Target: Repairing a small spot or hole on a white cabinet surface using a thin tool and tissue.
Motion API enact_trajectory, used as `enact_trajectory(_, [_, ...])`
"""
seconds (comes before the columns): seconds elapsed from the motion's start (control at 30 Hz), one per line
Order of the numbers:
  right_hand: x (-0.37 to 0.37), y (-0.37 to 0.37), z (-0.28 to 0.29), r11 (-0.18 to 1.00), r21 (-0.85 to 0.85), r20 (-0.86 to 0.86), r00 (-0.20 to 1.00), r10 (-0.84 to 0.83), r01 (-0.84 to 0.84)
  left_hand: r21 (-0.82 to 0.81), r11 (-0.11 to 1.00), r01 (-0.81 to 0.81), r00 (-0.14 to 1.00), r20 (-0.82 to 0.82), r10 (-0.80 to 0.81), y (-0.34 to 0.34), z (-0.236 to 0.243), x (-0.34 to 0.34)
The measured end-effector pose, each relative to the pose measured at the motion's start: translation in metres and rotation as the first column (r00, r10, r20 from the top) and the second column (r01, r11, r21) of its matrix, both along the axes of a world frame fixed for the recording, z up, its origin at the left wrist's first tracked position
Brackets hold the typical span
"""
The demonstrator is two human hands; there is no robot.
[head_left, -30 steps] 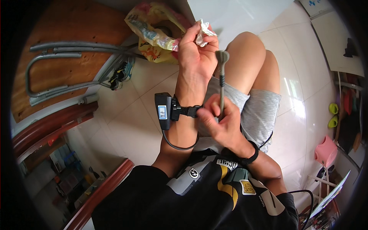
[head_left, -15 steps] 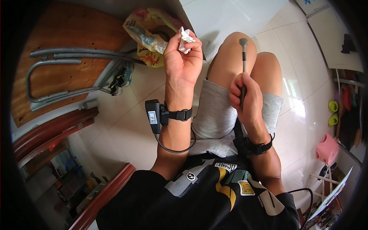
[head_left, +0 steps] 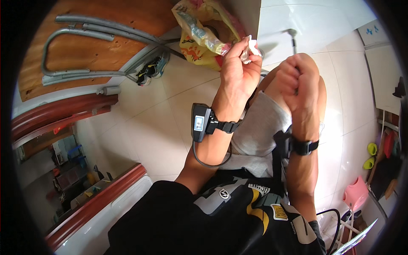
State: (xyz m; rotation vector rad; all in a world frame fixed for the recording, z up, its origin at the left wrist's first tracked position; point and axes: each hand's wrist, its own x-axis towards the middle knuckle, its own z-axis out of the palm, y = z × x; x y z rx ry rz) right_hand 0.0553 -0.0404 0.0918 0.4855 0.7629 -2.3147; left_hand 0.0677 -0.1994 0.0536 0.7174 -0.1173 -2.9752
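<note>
My left hand (head_left: 240, 63), palm up, is closed on a crumpled white tissue (head_left: 252, 46) beside a yellow plastic bag (head_left: 195, 49). My right hand (head_left: 297, 85) is wrapped round a thin metal tool (head_left: 293, 44) with a dark ribbed band and a small flattened head, held upright over my bare knees. The hand is slightly blurred and hides the lower part of the tool.
Folded grey metal tubing (head_left: 76, 35) leans by a wooden board (head_left: 59, 55) at upper left, near shoes (head_left: 153, 70). A white surface (head_left: 316, 17) stands beyond my knees. Green sandals (head_left: 369, 151) and a pink plastic seat (head_left: 355, 193) are at right.
My right hand has moved away from my left wrist, rightward and up with the tool. My left hand has shifted beside the bag, still with the tissue. The view has turned slightly.
</note>
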Motion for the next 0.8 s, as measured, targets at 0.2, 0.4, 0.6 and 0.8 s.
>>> enact_trajectory(0.2, [-0.012,0.005,-0.028,0.999,-0.015,0.014,0.999,-0.045,0.045,-0.024,0.999,0.031,0.998,0.047,-0.030,0.006,-0.005,-0.001])
enact_trajectory(0.4, [0.001,-0.011,-0.007,0.996,0.086,-0.047,0.999,0.001,0.003,-0.088,0.996,0.028,0.995,0.101,-0.019,0.012,-0.004,0.000])
enact_trajectory(0.6, [0.020,-0.017,0.010,0.996,0.020,-0.071,0.994,0.083,-0.082,-0.094,0.993,0.067,0.992,0.109,-0.057,-0.009,-0.025,0.016])
enact_trajectory(0.8, [0.018,-0.019,-0.005,0.991,0.090,0.030,0.995,0.096,-0.098,-0.228,0.963,0.145,0.969,0.229,-0.092,-0.027,-0.045,0.034])
